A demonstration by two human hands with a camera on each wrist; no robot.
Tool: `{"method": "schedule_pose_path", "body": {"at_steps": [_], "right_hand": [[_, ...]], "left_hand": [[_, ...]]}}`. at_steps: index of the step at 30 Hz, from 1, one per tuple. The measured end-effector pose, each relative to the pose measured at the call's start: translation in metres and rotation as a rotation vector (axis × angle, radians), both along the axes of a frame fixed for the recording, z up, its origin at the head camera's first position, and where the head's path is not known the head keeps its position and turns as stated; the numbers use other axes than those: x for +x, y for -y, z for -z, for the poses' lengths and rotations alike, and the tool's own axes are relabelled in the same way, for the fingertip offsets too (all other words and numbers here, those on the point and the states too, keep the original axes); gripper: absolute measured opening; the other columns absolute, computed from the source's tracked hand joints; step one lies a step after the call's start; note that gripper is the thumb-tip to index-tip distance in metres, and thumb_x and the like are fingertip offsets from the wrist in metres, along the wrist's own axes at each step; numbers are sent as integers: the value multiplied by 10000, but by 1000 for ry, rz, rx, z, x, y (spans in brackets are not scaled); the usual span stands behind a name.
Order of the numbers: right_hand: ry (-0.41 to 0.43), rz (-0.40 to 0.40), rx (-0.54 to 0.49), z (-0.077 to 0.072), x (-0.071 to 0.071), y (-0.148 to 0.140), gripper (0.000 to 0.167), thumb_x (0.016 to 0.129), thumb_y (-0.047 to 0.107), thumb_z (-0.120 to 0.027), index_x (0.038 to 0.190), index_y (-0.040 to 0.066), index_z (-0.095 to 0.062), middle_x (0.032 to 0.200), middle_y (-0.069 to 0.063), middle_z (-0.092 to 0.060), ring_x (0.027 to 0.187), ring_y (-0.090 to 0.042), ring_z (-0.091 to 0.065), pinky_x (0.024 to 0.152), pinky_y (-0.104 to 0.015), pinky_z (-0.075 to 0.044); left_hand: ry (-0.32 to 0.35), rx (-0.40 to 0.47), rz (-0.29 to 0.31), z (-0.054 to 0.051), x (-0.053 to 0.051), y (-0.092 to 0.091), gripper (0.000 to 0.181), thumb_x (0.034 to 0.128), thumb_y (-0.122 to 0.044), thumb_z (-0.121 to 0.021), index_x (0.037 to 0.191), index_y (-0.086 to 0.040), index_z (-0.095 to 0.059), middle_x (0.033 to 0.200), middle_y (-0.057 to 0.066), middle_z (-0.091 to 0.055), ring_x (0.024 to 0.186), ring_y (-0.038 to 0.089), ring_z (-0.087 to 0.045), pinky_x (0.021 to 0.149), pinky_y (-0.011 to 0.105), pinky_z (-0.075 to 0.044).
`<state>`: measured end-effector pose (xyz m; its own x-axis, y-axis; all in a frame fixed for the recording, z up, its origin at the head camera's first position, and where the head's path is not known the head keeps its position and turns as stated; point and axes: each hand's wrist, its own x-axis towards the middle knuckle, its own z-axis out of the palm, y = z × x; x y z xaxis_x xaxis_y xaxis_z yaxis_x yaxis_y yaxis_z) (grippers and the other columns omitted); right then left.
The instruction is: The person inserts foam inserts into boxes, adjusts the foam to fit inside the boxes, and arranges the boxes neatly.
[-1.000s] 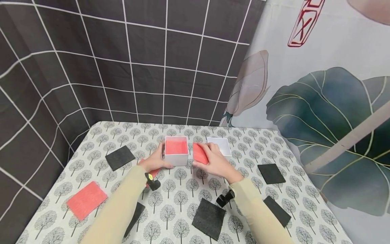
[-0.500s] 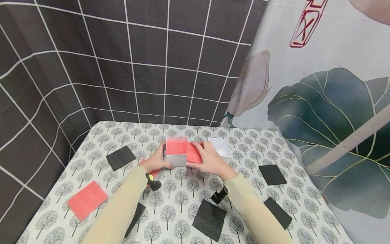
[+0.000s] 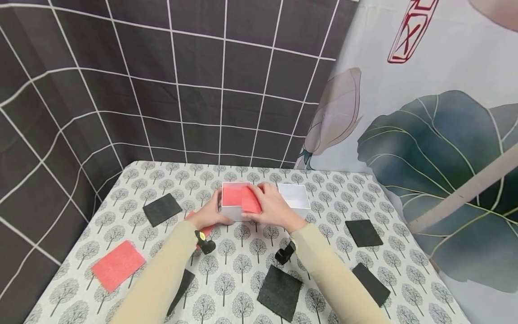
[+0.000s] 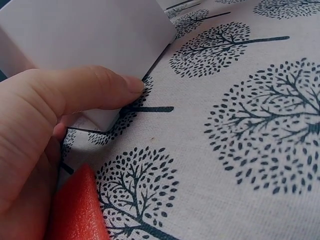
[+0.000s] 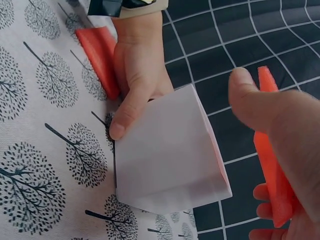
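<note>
A white open-topped box (image 3: 231, 213) stands near the middle of the table, with red felt (image 3: 232, 193) inside it. My left hand (image 3: 208, 214) grips the box at its left side; in the left wrist view the thumb lies along the white wall (image 4: 95, 40). My right hand (image 3: 274, 209) pinches a red felt piece (image 3: 252, 200) over the box's right part. In the right wrist view this red piece (image 5: 272, 175) shows edge-on between thumb and fingers, above the box (image 5: 165, 155). Another red piece (image 4: 80, 210) lies under my left hand.
A shallow white box or lid (image 3: 294, 196) lies right of my right hand. Around the patterned tablecloth are a red square (image 3: 118, 265) and several black squares, among them one at the back left (image 3: 162, 209) and one at the front (image 3: 280, 293). A dark checked curtain (image 3: 194, 103) hangs behind.
My right hand has moved left with the red felt piece, from beside the box to over its right part. My left hand stays on the box.
</note>
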<state>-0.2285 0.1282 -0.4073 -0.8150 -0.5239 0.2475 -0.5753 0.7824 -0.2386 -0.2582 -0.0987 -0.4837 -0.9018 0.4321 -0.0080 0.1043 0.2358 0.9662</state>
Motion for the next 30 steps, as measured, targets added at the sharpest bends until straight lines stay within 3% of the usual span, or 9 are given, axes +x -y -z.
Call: {"method": "schedule_pose_path", "body": {"at_steps": [4, 7, 12, 19, 30], "right_hand": [[-36, -42, 32, 0, -8, 5, 915, 691, 598, -709, 1400, 114, -393, 1191, -141, -471, 1075, -251, -410, 863, -412, -420], [-18, -53, 53, 0, -13, 9, 943, 681, 629, -693, 1412, 125, -375, 1234, -144, -456, 1093, -255, -416, 859, -422, -433], [16, -62, 77, -1, -20, 15, 1011, 649, 670, -685, 1440, 151, -329, 1266, -135, -434, 1103, -238, -421, 835, -405, -460], [-16, -109, 75, 1, -30, 22, 1020, 620, 656, -720, 1429, 160, -346, 1226, -110, -444, 1049, -207, -436, 804, -360, -453], [23, -126, 111, 5, -39, 33, 1032, 632, 692, -679, 1433, 136, -339, 1280, -95, -429, 1118, -194, -409, 903, -359, -411]], "left_hand": [[3, -23, -26, 13, -8, 0, 1194, 541, -39, -861, 1460, -114, -104, 1350, 165, -416, 1182, 325, -444, 1015, 484, -335], [7, -28, -35, 16, -10, 0, 1209, 526, -77, -874, 1459, -115, -105, 1375, 145, -388, 1201, 307, -429, 1013, 477, -343], [12, -32, -44, 17, -10, 0, 1202, 508, -95, -883, 1449, -144, -138, 1378, 109, -382, 1197, 287, -429, 1011, 474, -344], [-10, -42, -33, 16, -8, -1, 1177, 531, -97, -882, 1447, -162, -146, 1379, 97, -384, 1215, 276, -414, 1048, 476, -288], [-31, -56, -36, 18, -8, -1, 1202, 522, -114, -886, 1456, -123, -129, 1452, 143, -303, 1283, 308, -354, 1061, 474, -278]]}}
